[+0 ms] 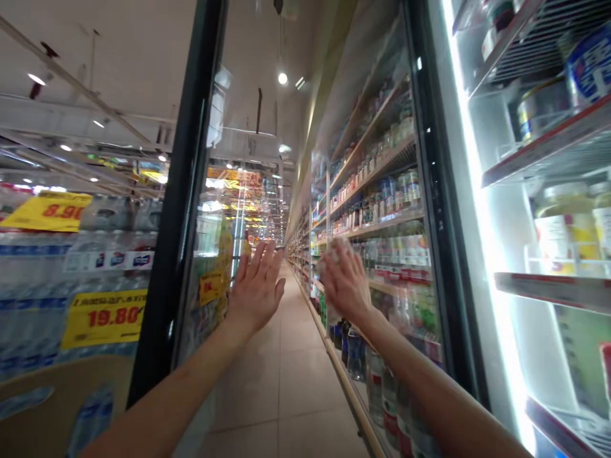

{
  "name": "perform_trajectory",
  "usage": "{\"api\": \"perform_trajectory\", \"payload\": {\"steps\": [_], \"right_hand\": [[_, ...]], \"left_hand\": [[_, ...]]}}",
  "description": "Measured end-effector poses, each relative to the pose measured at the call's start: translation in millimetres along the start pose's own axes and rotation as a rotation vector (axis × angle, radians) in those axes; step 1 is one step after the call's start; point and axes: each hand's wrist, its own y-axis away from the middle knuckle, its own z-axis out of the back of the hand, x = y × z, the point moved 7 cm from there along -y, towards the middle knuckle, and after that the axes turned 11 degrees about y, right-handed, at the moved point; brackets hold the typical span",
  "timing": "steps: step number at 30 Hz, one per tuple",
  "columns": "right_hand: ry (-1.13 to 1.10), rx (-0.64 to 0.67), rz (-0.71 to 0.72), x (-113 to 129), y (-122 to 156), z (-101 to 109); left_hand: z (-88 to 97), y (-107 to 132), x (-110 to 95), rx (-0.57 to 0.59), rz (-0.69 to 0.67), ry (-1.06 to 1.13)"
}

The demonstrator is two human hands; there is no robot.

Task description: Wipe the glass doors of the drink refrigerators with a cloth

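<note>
A glass cooler door (296,381) with a black frame stands open in front of me. My left hand (258,286) is raised flat at the glass, its fingers spread and nothing in it. To the right of it, my right hand (347,280) presses a whitish cloth (328,270) against the pane. Motion blurs the fingers and the cloth, so its edges are unclear. Through or mirrored in the glass, shelves of bottles (377,197) and a tiled aisle show behind both hands.
At right are the lit cooler's shelves (548,286), with bottles (556,222) and cans. Packed water bottles (33,280) stand at left with yellow price signs (105,318). A brown carton (62,413) with a cut-out handle is at lower left.
</note>
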Motion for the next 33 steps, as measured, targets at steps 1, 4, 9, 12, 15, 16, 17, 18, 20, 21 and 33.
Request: {"api": "perform_trajectory", "payload": {"steps": [1, 4, 9, 12, 15, 16, 17, 18, 20, 21, 33], "right_hand": [[-0.001, 0.022, 0.111, 9, 4, 0], [0.083, 0.076, -0.085, -47, 10, -1], [0.108, 0.001, -0.671, -123, 7, 2], [0.077, -0.012, -0.317, -48, -15, 1], [0.049, 0.067, 0.058, -6, -11, 0], [0.048, 0.084, 0.015, -21, -6, 1], [0.054, 0.087, -0.116, -49, -1, 2], [0.065, 0.082, -0.297, -82, 5, 3], [0.086, 0.037, -0.601, -134, 14, 5], [0.090, 0.020, -0.670, -143, 14, 5], [0.078, 0.065, -0.263, -52, -10, 0]], "left_hand": [[-0.1, 0, 1, -0.003, -0.002, 0.000], [0.0, 0, 1, -0.002, -0.001, 0.007], [0.7, 0, 0, 0.000, 0.008, 0.024], [-0.5, 2, 3, -0.002, 0.009, 0.039], [-2.8, 3, 6, 0.008, 0.010, 0.050], [-3.5, 3, 6, 0.011, 0.010, 0.050], [-3.8, 3, 6, 0.012, 0.010, 0.047], [-3.8, 3, 6, 0.010, 0.008, 0.043], [-3.4, 2, 3, 0.002, 0.000, 0.033], [-3.0, 2, 3, -0.003, -0.003, 0.029], [-3.7, 4, 2, 0.004, 0.010, 0.029]]}}
